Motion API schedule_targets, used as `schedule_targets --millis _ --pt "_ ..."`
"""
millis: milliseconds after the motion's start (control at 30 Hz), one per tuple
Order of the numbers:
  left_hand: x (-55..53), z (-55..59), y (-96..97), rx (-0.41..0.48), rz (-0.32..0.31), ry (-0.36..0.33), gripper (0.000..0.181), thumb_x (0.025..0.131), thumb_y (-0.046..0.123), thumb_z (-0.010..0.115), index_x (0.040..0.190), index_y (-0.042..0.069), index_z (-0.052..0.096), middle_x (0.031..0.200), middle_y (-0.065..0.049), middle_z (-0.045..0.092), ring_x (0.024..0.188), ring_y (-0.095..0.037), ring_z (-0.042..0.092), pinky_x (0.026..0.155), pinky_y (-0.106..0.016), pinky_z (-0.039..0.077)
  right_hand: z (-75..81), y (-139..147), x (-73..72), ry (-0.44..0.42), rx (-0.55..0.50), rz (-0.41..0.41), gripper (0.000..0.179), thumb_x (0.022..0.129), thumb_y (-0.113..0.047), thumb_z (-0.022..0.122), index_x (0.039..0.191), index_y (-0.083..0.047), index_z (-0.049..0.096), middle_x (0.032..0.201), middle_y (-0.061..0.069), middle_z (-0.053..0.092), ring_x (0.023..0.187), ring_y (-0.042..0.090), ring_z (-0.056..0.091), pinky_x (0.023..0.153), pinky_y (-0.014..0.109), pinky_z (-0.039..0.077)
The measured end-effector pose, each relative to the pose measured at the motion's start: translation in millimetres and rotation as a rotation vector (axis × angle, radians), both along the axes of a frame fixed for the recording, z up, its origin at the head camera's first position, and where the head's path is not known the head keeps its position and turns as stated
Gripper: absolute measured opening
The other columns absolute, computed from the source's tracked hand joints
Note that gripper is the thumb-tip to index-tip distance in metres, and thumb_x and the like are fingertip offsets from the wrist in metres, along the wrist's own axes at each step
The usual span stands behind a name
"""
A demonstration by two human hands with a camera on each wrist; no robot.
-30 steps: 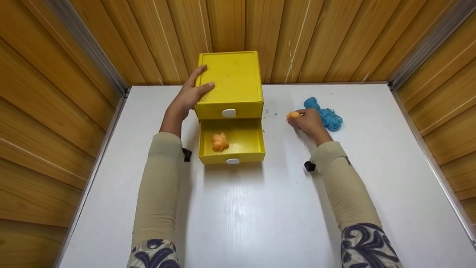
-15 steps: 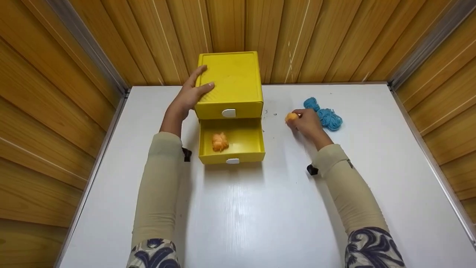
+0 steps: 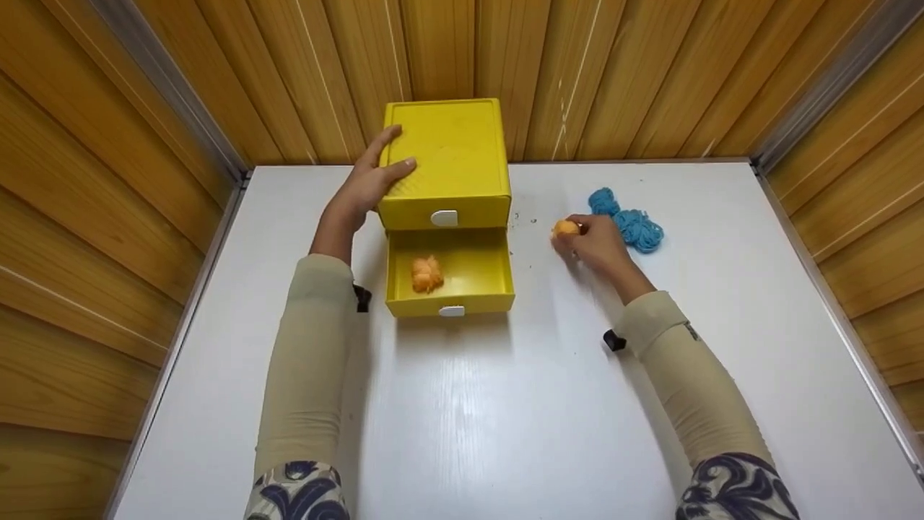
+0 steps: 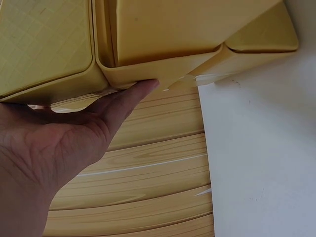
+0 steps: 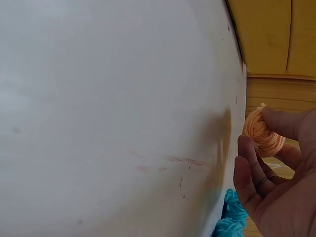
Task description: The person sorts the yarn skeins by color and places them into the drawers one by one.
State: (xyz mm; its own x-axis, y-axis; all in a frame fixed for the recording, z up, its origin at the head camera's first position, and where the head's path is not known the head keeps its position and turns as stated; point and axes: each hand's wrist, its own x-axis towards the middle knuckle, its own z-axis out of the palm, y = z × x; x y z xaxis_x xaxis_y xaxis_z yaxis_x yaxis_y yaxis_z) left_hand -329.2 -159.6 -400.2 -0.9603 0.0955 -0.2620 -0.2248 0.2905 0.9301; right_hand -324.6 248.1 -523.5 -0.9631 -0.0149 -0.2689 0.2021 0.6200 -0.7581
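Observation:
A yellow two-drawer box (image 3: 447,148) stands at the back of the table, its lower drawer (image 3: 476,278) pulled out. One bundle of orange yarn (image 3: 427,274) lies in that drawer, toward the left. My left hand (image 3: 364,184) rests on the box's upper left edge, thumb and a finger extended over the top; its other fingers are mostly hidden in the head view. To the right of the box, my right hand (image 3: 599,242) pinches a small ball of orange yarn (image 5: 264,133) between thumb and fingers.
Two balls of blue yarn (image 3: 639,231) lie just behind and right of my right hand. Wood-patterned panels (image 3: 635,79) wall in the white table (image 3: 462,412) at the back and both sides. Small dark marks dot the tabletop beside the box.
My right hand has shifted slightly left and toward me with the orange yarn ball, and its forearm has swung outward to the right. The left hand, box and blue yarn stay put.

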Motion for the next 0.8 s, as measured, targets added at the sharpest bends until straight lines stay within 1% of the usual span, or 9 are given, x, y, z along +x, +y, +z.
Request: schedule_targets --millis 67,167,267,333,400,467,633,800 --pt "-0.3 0.2 0.9 -0.001 -0.001 -0.003 0.073 0.101 0.053 0.067 0.161 0.062 0.025 0.182 0.001 0.008 0.146 -0.025 0.046 0.124 -0.050 0.040 0.8 0.1 4.4 0.032 0.024 0.010 0.039 0.104 -0.025 0.067 0.141 -0.012 0.068 0.137 0.012 0.067 0.119 0.027 0.057 0.103 0.039 0.054" --pt "-0.6 -0.4 2.5 0.002 -0.001 -0.001 0.073 0.101 0.052 0.067 0.161 0.061 0.025 0.182 0.001 0.008 0.148 -0.026 0.045 0.125 -0.051 0.039 2.6 0.0 11.0 0.083 0.044 0.025 0.036 0.103 -0.026 0.068 0.137 -0.014 0.071 0.128 0.011 0.068 0.110 0.025 0.057 0.088 0.032 0.053" --pt "-1.0 -1.3 3.8 -0.008 -0.003 0.014 0.073 0.102 0.052 0.066 0.162 0.059 0.025 0.182 0.002 0.007 0.154 -0.026 0.038 0.128 -0.052 0.033 5.8 -1.0 17.2 0.156 0.041 0.053 0.034 0.101 -0.026 0.070 0.133 -0.013 0.074 0.120 0.013 0.070 0.099 0.024 0.059 0.076 0.025 0.051" --pt "-1.0 -1.9 4.4 -0.012 -0.003 0.023 0.074 0.102 0.051 0.066 0.162 0.058 0.025 0.183 0.002 0.007 0.157 -0.027 0.034 0.130 -0.054 0.030 8.7 -2.7 21.5 0.196 0.030 0.069 0.031 0.100 -0.025 0.072 0.129 -0.013 0.076 0.116 0.013 0.071 0.095 0.024 0.060 0.071 0.022 0.050" --pt "-0.9 -2.0 4.7 -0.019 -0.004 0.028 0.074 0.101 0.051 0.065 0.163 0.058 0.025 0.183 0.002 0.007 0.159 -0.027 0.031 0.131 -0.054 0.028 11.9 -4.6 25.7 0.225 0.024 0.085 0.029 0.100 -0.025 0.073 0.127 -0.013 0.077 0.115 0.013 0.073 0.093 0.024 0.061 0.070 0.022 0.050" --pt "-0.9 -1.7 4.6 -0.016 0.000 0.022 0.073 0.101 0.051 0.066 0.162 0.059 0.025 0.183 0.002 0.007 0.158 -0.027 0.034 0.130 -0.054 0.030 15.6 -6.7 29.9 0.224 0.019 0.088 0.028 0.100 -0.026 0.074 0.126 -0.015 0.077 0.116 0.011 0.073 0.094 0.024 0.060 0.070 0.022 0.051" --pt "-1.1 -2.0 4.7 -0.010 -0.001 0.012 0.073 0.101 0.051 0.066 0.162 0.060 0.025 0.183 0.002 0.006 0.153 -0.026 0.040 0.128 -0.052 0.034 25.1 -9.4 42.6 0.207 -0.010 0.097 0.031 0.101 -0.028 0.075 0.129 -0.017 0.076 0.122 0.010 0.073 0.096 0.025 0.060 0.072 0.022 0.053" --pt "-1.3 -4.3 6.6 0.002 -0.004 0.012 0.074 0.101 0.051 0.066 0.162 0.060 0.025 0.182 0.001 0.007 0.151 -0.027 0.043 0.126 -0.052 0.037 32.7 -9.0 55.6 0.219 -0.035 0.092 0.034 0.100 -0.030 0.077 0.131 -0.017 0.076 0.123 0.011 0.072 0.096 0.026 0.059 0.071 0.021 0.052"
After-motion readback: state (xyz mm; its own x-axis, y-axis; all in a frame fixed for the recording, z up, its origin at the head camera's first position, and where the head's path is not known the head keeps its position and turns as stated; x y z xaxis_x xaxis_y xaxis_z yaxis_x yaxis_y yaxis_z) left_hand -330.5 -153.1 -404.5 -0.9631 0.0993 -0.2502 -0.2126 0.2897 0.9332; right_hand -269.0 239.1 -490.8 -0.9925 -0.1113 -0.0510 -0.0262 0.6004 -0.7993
